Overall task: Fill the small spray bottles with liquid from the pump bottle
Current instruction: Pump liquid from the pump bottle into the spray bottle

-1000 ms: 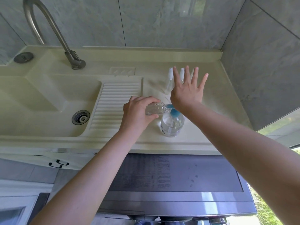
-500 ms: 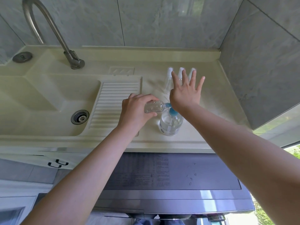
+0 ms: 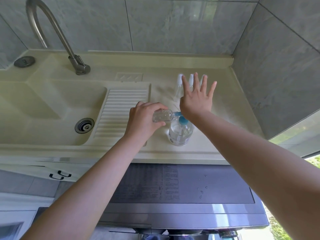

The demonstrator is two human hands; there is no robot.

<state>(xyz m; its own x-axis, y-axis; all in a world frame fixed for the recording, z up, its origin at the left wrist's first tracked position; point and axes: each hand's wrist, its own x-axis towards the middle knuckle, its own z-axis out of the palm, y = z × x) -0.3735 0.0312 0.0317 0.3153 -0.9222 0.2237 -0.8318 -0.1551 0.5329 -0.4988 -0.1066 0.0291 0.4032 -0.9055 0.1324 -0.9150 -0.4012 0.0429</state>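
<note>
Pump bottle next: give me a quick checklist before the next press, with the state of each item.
1. Small spray bottle gripped by the left hand: ok, fingers curl round it, held on its side.
2. Its mouth meets the blue pump nozzle: ok.
3. Right hand on the pump head: ok, the heel of the hand is over it, fingers spread.
4. Pump bottle upright on the counter: ok, with clear liquid left in it.
5. Fill level in the held bottle: cannot tell.
6. Other spray bottles standing ready behind the right hand: ok, though partly hidden.
</note>
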